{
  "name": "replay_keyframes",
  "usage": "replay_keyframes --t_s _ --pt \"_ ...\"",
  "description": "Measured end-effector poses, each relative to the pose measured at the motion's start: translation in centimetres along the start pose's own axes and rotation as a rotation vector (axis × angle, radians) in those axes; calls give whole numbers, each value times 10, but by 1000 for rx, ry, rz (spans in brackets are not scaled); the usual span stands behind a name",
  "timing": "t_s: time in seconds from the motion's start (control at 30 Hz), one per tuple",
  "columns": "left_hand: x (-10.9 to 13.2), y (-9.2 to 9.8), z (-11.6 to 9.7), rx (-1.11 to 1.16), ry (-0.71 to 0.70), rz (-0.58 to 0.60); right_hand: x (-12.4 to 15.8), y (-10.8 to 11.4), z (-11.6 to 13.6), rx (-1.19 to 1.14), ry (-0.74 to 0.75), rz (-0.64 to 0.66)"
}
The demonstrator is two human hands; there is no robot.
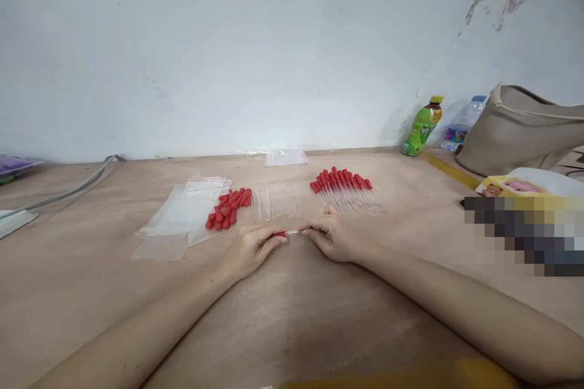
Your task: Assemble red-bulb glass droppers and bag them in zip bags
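Red at one end and clear at the other, a dropper [287, 233] sits between both hands, low over the wooden counter [292, 316]. The left hand [250, 249] pinches its red end. The right hand [332, 237] pinches its glass end. Loose red caps [229, 206] and clear bags [182, 219] lie past the left hand, and finished droppers [344, 189] lie past the right hand.

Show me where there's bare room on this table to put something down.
Bare wooden table lies between the forearms, and left of the clear plastic bags toward the grey cable. Crowded: the middle row of loose red rubber bulbs, clear glass tubes and red-capped droppers, just beyond the left hand and right hand, pinching one dropper.
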State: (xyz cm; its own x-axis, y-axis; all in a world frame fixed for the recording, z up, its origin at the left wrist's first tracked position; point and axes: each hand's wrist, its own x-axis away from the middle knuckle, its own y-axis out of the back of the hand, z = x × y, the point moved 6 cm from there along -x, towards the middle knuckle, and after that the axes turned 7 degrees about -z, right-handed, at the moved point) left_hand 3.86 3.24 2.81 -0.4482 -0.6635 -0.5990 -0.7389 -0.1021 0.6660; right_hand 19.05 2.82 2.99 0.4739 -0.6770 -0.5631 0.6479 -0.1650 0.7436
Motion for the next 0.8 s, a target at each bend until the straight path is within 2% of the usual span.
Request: replay_keyframes --t_s 0.17,0.33,0.43,0.57,0.67,0.8 --pt "1 -5 -4 -42 -30 69 -1 1 1 112 92 20" --pt "0 -6 0 -86 49 43 5 -5 12 351 167 -47" --pt "-1 -6 4 -43 101 38 5 -6 6 253 132 -70" --pt "-1 -5 9 24 152 13 4 -2 -8 69 61 -35" --pt "0 -8 13 59 191 47 5 0 -11 64 59 -22" --pt "3 -10 12 91 202 94 8 -1 -4 102 132 -58"
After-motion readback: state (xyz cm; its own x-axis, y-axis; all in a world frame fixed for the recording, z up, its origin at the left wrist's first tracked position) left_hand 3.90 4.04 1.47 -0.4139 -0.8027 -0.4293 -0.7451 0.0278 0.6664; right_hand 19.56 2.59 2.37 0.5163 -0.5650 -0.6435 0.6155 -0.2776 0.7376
